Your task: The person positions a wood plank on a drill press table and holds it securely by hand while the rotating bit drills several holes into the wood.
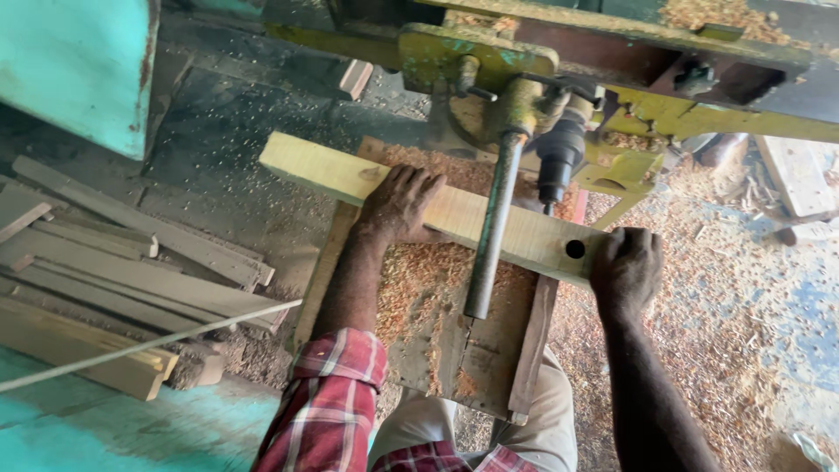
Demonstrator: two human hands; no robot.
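Head view, looking down at a drilling machine (559, 96) with yellow-green frame, paint worn and chipped. A pale wooden plank (454, 214) lies across the small wooden table (489, 350) of the machine, running from upper left to lower right, slightly tilted in the view. One round hole (575, 249) is bored through the plank near its right end; the dark drill chuck (557, 162) hangs just above and a little behind that hole, not touching the wood. Left hand (400, 205) lies palm down on the middle of the plank, fingers spread flat and pressing on its top face, not wrapped round it. Right hand (627, 267) is clenched over the plank's right end, fingers curled over the edge just beside the hole. A long grey metal lever (491, 236) slopes down from the machine head across the plank, between the two hands; neither hand touches it. Sawdust (419, 271) covers the table under the plank and the floor to the right. Left sleeve (336, 393) is red plaid. A stack of wooden boards (114, 271) lies on the floor to the left, well apart from the plank.
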